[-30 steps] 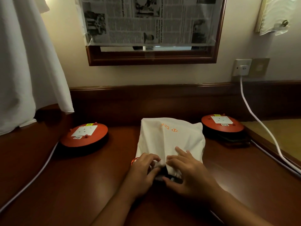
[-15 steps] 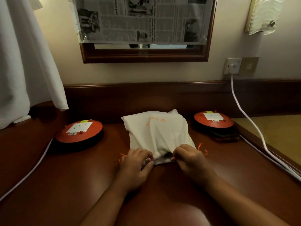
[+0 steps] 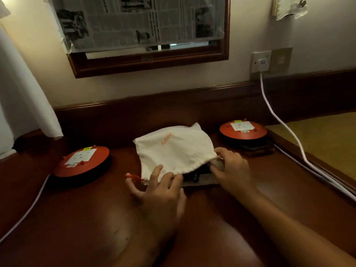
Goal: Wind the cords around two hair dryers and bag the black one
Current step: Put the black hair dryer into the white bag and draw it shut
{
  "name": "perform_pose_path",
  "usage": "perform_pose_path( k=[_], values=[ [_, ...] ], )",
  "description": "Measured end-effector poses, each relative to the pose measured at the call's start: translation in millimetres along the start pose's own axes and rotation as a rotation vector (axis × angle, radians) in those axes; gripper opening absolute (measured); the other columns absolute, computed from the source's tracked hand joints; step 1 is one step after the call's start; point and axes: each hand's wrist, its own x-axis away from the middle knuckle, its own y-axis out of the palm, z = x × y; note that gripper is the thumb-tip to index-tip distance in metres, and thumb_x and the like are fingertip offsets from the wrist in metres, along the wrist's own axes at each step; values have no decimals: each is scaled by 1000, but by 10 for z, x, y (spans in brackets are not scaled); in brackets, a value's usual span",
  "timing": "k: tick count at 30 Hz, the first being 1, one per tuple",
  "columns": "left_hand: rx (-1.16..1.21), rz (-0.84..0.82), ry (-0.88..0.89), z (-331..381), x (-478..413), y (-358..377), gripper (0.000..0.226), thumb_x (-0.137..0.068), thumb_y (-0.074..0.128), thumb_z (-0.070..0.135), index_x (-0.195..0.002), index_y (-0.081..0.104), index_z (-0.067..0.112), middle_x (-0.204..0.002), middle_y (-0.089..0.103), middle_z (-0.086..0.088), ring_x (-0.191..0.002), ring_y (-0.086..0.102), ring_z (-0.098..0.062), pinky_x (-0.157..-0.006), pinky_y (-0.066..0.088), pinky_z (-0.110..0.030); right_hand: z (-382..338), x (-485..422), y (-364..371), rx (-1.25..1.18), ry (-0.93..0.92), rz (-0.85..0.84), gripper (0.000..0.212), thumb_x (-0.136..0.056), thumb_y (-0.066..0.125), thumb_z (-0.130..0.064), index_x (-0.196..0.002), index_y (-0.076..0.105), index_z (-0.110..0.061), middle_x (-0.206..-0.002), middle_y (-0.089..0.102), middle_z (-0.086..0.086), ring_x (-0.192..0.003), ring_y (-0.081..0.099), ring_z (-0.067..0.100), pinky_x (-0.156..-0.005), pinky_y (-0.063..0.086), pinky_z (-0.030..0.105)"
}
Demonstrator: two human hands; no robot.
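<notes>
Black hair dryer [image 3: 193,177]: mostly inside cream cloth drawstring bag [image 3: 177,149] on dark wooden tabletop [image 3: 96,218]. Coiled cord shows at the bag's near mouth, between both grips. Left grip [image 3: 161,191] presses the left hem with straight fingers; right grip [image 3: 231,170] apparently pinches the right hem.

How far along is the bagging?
Done: dryer mostly inside the bag, only its dark end showing at the mouth. In hand: left hand presses the hem, right hand pinches the mouth's corner. Left: cover that end, pull the orange drawstring.
</notes>
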Motion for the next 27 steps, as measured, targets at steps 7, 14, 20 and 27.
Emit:
perform_pose_path(
  k=[7,14,20,27],
  values=[
    [-120,-42,-101,-156,79,-259,18,-81,57,43,-92,70,34,-89,67,12,-87,61,-19,-82,33,-45,-239,-383,-32,-264,-43,129,10,-91,59,-32,-86,64,-25,-70,62,-9,-63,57,11,-51,43,35],
    [453,-119,66,413,-435,305,32,-97,57,30,-124,66,14,-123,64,-2,-116,58,-18,-99,49,-32,-261,-648,-12,-340,-10,127,21,-89,53,-39,-76,55,-23,-61,56,-7,-59,54,14,-50,40,36],
    [255,-540,-238,370,-1044,560,74,-83,66,48,-145,33,24,-142,48,-14,-128,51,-36,-103,47,-43,-140,-821,35,-544,-38,230,18,-94,56,-37,-81,57,-25,-63,56,-7,-58,54,13,-52,45,47],
    [207,-608,-312,354,-1259,780,99,-70,65,72,-146,29,20,-144,54,-9,-131,53,-33,-106,47,-44,-131,-899,34,-533,-142,409,18,-98,60,-33,-91,61,-17,-77,60,-7,-67,57,12,-56,48,39]
  ],
)
